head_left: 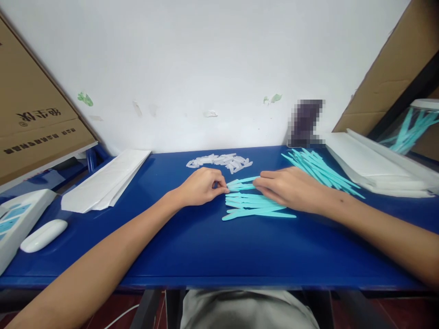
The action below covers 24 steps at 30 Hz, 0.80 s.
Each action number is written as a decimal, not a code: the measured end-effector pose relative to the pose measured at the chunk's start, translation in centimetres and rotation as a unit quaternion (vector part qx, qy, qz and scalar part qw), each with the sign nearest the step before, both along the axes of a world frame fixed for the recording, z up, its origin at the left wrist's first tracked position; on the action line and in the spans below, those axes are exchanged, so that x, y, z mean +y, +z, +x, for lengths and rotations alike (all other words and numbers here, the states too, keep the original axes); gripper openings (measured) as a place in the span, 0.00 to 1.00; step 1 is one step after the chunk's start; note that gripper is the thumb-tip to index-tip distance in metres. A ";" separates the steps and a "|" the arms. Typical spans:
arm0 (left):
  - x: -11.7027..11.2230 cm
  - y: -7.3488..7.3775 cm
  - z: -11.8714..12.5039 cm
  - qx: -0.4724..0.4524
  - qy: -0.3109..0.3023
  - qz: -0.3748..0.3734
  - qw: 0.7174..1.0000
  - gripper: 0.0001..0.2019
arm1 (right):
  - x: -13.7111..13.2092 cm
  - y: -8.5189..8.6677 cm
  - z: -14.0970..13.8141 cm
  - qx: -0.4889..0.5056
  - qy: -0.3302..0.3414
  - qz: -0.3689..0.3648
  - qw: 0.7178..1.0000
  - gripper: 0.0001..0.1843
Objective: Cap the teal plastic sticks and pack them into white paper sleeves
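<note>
Left hand: your left hand (204,186) has its thumb and forefinger pinched together on the left end of a turquoise plastic stick (247,186); cannot tell whether anything else is caught in the pinch.
Right hand: your right hand (288,187) has its fingers clamped at the stick's right end; the thumb is hidden.
Stick position: between your hands, just beyond the row of turquoise sticks (254,201), near the middle of the blue tabletop (206,246). A second stick shows close alongside; which of the two each hand grips is not fully clear.
Snag risk: the row is just beside your fingers; a low sweep of the right hand would probably knock it askew, more so where the nearest sticks cross.
Slip risk: the slim ends give little to hold, so a twisting pull could likely flick the stick loose.
Scatter risk: the translucent pieces (221,160) look small and light; a brush of your left knuckles might spread them.
Mix-up risk: the loose turquoise heap (318,171) lies just beyond your right wrist; a dragging forearm could pull strays over.
Stick axis: long axis runs left to right, right end tipped slightly toward the wall (212,68).
Row axis: mostly left to right too; the heap slants instead, far left to near right.
</note>
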<state>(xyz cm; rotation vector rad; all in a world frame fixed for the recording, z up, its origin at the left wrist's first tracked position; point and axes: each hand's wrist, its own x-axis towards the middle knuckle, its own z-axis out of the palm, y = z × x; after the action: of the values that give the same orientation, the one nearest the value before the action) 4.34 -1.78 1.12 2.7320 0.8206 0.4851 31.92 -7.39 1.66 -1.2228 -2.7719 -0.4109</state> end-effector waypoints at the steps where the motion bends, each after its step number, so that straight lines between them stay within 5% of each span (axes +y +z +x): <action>1: 0.0 0.0 0.1 -0.001 0.003 0.006 1.000 0.09 | 0.1 -0.1 0.1 0.007 -0.005 0.005 1.000 0.18; 9: 0.7 -0.6 -0.6 -0.012 0.072 0.064 0.995 0.17 | 0.5 -0.2 1.2 0.051 -0.017 -0.018 0.998 0.17; 16: 2.1 -1.6 -0.2 0.031 0.022 0.056 0.998 0.22 | 0.0 0.6 1.1 0.097 0.053 -0.147 0.983 0.18; 24: 1.9 -1.4 0.5 0.055 0.038 0.021 0.998 0.23 | 0.9 -0.2 1.1 0.138 0.023 -0.169 0.976 0.17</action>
<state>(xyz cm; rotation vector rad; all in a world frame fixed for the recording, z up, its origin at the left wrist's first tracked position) 4.87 0.14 -0.26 2.7951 0.9541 0.3731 32.97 -6.50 1.48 -1.1658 -2.6875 0.2315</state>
